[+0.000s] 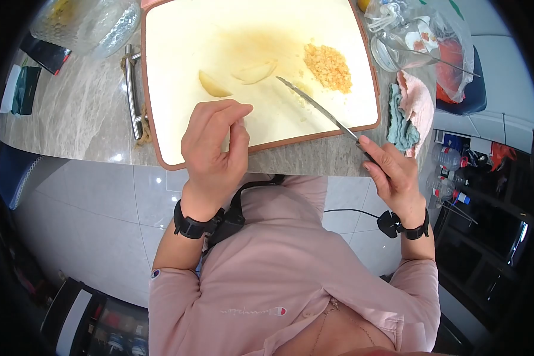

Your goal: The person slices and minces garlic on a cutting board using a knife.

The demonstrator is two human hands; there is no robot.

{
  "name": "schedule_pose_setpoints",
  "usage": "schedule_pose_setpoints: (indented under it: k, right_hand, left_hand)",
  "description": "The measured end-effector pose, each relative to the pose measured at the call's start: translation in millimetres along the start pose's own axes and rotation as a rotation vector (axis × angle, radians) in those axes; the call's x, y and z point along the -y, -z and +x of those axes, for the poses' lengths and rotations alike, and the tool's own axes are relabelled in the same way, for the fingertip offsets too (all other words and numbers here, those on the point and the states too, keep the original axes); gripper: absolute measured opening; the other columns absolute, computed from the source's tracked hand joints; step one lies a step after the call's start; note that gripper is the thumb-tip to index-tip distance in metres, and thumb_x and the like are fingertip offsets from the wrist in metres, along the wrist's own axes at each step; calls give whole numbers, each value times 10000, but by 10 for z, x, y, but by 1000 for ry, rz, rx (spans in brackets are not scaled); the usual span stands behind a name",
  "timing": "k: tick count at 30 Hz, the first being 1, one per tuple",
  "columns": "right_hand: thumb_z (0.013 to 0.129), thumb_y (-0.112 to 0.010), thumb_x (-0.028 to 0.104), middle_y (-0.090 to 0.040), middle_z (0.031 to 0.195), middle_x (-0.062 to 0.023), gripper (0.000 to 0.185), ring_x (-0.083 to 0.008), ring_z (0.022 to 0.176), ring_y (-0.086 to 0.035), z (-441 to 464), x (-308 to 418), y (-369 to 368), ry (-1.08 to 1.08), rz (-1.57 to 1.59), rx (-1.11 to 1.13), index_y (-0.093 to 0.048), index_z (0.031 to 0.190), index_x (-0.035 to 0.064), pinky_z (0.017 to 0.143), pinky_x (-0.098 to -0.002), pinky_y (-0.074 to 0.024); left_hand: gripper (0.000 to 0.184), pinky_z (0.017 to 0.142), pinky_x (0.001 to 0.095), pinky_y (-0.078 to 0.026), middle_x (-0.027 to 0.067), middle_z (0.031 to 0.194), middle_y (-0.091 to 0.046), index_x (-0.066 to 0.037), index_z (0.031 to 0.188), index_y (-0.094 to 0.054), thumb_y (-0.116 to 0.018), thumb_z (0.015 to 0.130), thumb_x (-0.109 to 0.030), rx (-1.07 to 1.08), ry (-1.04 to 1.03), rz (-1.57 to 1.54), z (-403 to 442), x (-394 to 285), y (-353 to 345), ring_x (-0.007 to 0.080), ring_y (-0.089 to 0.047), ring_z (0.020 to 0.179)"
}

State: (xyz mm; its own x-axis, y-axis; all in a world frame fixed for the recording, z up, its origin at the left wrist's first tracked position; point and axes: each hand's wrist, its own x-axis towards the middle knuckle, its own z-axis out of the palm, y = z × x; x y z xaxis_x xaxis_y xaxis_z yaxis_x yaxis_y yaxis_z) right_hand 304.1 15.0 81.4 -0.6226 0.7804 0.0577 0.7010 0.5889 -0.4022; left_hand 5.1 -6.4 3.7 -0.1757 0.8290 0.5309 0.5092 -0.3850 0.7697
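Note:
My right hand (391, 175) is closed around the handle of a kitchen knife (317, 107). Its blade slants up and left over the cutting board (196, 26), which has a pale surface and a brown rim. Near the board's front edge hovers my left hand (216, 139), its fingers curled and thumb close to the fingertips, with nothing visible in them. Just beyond it lie two pale yellow wedges (213, 85) of some fruit or vegetable; the kind is unclear. A heap of finely chopped orange-yellow bits (328, 68) sits at the board's right.
Right of the board are a folded pink and green cloth (418, 104), a glass jar (385, 53) and plastic bags (451, 65). A metal handle (130, 92) adjoins the board's left side. A clear textured bowl (95, 26) and small boxes (26, 89) stand farther left on the grey counter.

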Motion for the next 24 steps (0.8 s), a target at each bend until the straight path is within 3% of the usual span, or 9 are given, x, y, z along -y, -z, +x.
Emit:
schedule_pose_setpoints:
  k: [14,20,24]
  right_hand:
    - [864,-660,-30,-536,725,-114,506,-276,570,-539,-91,91,-268,-127,130,-42,-625,1352,98,533,-356,-447]
    - [877,-606,-59,-594,798,-148,514,-292,626,-561,-100,240,-269,-222,316,-96,-593,1375,67,603,-348,-485]
    - [881,-583,-72,-620,844,-163,515,-290,658,-572,-147,276,-312,-269,420,-14,-577,1383,45,637,-339,-492]
  left_hand:
    - [242,738,271,-507,140,964,-666,33,1022,-687,-578,846,158,16,10,14,12,-15,-9,207,-640,843]
    - [236,748,270,-508,137,963,-668,33,1023,-686,-579,850,155,9,0,25,12,-9,-12,209,-642,850]
    - [230,752,273,-509,137,963,-670,33,1022,-686,-585,853,152,8,-5,20,16,-14,-13,211,-644,855]
